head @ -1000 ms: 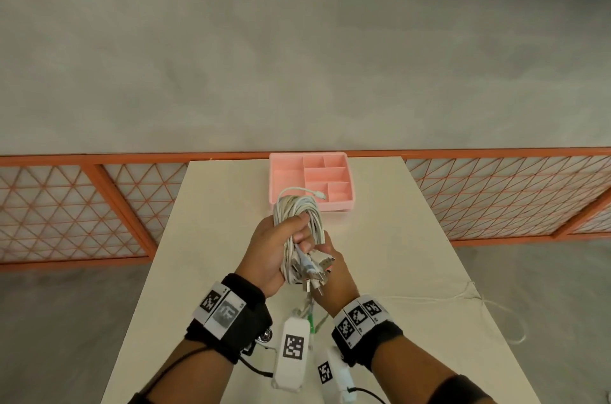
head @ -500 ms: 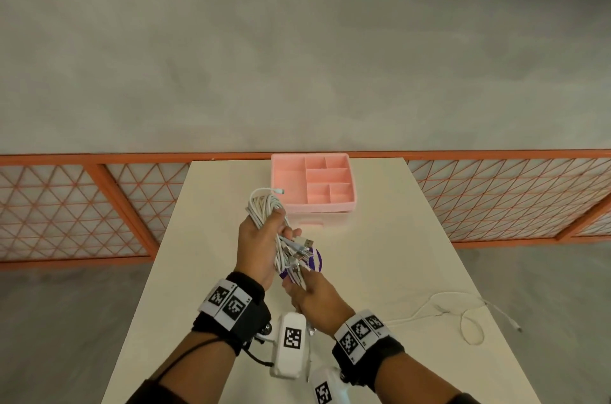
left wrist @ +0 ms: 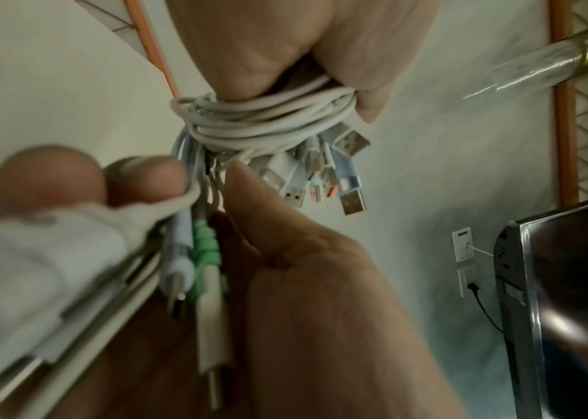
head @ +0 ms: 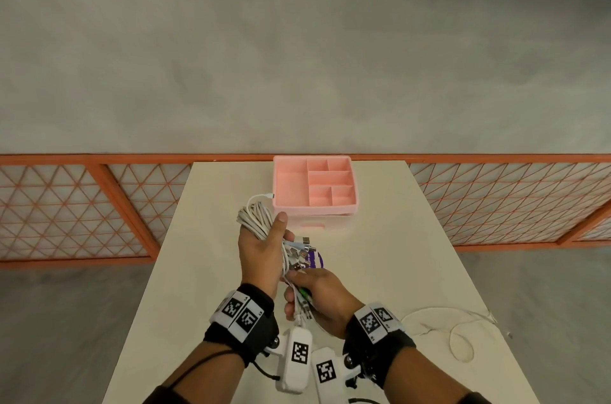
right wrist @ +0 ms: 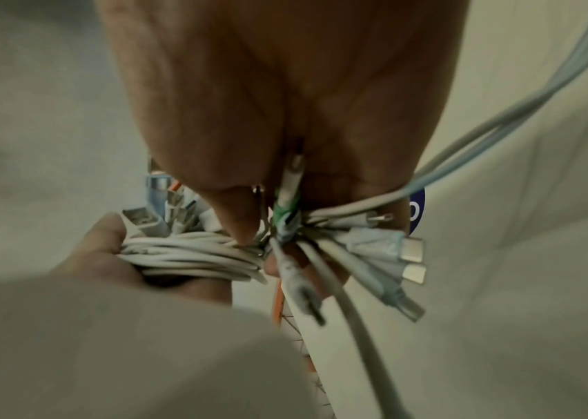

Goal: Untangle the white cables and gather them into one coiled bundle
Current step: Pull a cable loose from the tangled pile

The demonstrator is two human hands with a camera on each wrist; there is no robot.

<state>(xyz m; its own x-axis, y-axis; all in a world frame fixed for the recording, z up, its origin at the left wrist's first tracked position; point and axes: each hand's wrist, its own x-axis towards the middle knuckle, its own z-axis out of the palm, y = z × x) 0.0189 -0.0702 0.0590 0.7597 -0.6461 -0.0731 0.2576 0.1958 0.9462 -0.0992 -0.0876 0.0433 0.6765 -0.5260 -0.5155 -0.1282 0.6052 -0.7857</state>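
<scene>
My left hand (head: 264, 245) grips a coiled bundle of white cables (head: 256, 217) above the table, thumb over the loops. The same cable bundle (left wrist: 267, 119) (right wrist: 192, 252) shows in both wrist views. A cluster of USB plugs (head: 299, 251) (left wrist: 325, 175) sticks out below the coil. My right hand (head: 314, 298) (left wrist: 285, 283) just below grips several cable ends, one with a green strain relief (left wrist: 206, 249) (right wrist: 285, 209). One loose white cable (head: 443, 321) trails from my right hand across the table to the right.
A pink compartment tray (head: 315, 205) stands at the far middle of the cream table (head: 396, 255). A purple round object (head: 314, 260) lies under the plugs. Orange lattice fencing (head: 82, 212) runs behind the table. The table's right edge is near the loose cable.
Both hands shifted left and lower with the bundle. My right hand slid down from the coil to the plug ends. The loose cable on the right has been drawn in.
</scene>
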